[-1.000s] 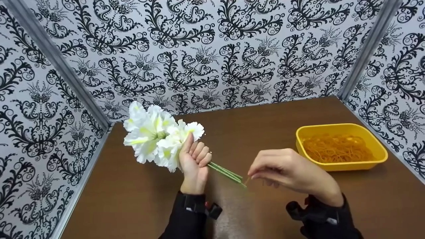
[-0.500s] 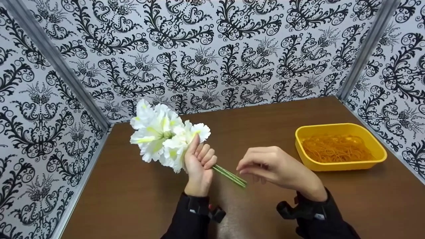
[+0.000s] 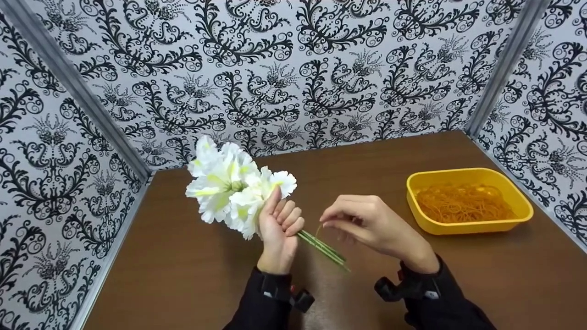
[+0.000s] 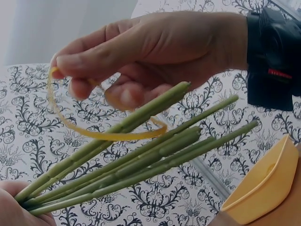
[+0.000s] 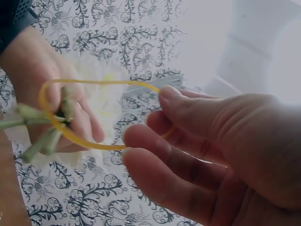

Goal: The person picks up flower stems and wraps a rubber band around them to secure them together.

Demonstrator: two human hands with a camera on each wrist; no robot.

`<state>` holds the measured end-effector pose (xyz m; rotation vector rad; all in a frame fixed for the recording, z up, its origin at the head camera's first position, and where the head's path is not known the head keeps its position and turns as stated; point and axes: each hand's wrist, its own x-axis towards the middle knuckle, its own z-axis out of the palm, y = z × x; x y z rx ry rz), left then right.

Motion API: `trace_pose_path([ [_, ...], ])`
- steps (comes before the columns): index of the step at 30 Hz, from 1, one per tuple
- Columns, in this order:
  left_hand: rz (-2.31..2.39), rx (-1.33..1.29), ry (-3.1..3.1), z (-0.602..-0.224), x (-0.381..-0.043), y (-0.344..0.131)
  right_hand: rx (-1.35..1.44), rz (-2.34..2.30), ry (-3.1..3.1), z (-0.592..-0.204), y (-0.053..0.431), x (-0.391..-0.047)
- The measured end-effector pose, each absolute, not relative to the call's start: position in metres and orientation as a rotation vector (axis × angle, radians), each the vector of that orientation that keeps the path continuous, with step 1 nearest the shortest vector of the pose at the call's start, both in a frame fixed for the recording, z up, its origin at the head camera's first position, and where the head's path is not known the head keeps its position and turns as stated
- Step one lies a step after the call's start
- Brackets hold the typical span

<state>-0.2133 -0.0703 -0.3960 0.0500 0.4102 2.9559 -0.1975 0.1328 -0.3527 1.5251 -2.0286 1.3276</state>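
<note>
My left hand (image 3: 280, 229) grips a bunch of white artificial flowers (image 3: 236, 183) with yellow streaks, fingers wrapped round the stems just below the blooms. Bare green stems (image 4: 141, 157) stick out past that hand toward the lower right and fan slightly apart at their ends. Thumb and fingertips of my right hand (image 3: 373, 224) pinch a yellow rubber band (image 5: 94, 147), which hangs as a wide loose loop. In the left wrist view the band crosses in front of the upper stems; how many stems lie inside the loop I cannot tell.
A yellow plastic tub (image 3: 472, 227) filled with rubber bands (image 3: 465, 204) stands at the right of the brown table (image 3: 357, 167). Patterned wall panels (image 3: 275, 91) enclose the back and both sides.
My right hand has moved left, bringing the rubber band from the stem ends up along the stems toward my left hand. The left hand and flowers have shifted slightly right.
</note>
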Motion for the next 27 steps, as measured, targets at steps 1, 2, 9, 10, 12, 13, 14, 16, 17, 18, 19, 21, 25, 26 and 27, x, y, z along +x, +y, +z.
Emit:
trace_pose_path([
  [1,2.950,0.053,0.406,-0.396,-0.213,-0.070,1.509,1.343,-2.036,-0.353,0.132,-0.197],
  [2,2.946,0.055,0.406,-0.395,-0.212,-0.069,1.494,1.354,-2.040,-0.353,0.130,-0.197],
  [9,2.942,0.075,0.441,-0.396,-0.211,-0.067,1.397,1.482,-2.024,-0.360,0.119,-0.199],
  [10,2.942,0.078,0.446,-0.396,-0.211,-0.066,1.380,1.505,-2.012,-0.361,0.118,-0.200],
  [12,2.938,0.083,0.446,-0.396,-0.211,-0.066,1.344,1.555,-1.984,-0.363,0.117,-0.201],
  [13,2.937,0.084,0.444,-0.396,-0.211,-0.066,1.326,1.579,-1.973,-0.363,0.117,-0.202],
  [14,2.934,0.084,0.440,-0.396,-0.211,-0.066,1.303,1.603,-1.969,-0.363,0.117,-0.203],
  [16,2.930,0.087,0.433,-0.395,-0.210,-0.067,1.274,1.644,-1.961,-0.364,0.119,-0.205],
  [17,2.928,0.087,0.425,-0.394,-0.210,-0.067,1.266,1.658,-1.955,-0.364,0.121,-0.207],
  [18,2.927,0.089,0.419,-0.394,-0.209,-0.068,1.263,1.665,-1.952,-0.365,0.123,-0.209],
  [19,2.925,0.093,0.409,-0.393,-0.209,-0.069,1.262,1.667,-1.951,-0.365,0.125,-0.210],
  [21,2.921,0.103,0.387,-0.391,-0.208,-0.071,1.273,1.658,-1.944,-0.367,0.130,-0.214],
  [25,2.900,0.138,0.307,-0.387,-0.207,-0.077,1.328,1.621,-1.948,-0.374,0.136,-0.224],
  [26,2.894,0.149,0.282,-0.386,-0.206,-0.079,1.352,1.608,-1.949,-0.376,0.137,-0.227],
  [27,2.886,0.161,0.253,-0.386,-0.206,-0.080,1.384,1.589,-1.949,-0.379,0.137,-0.230],
])
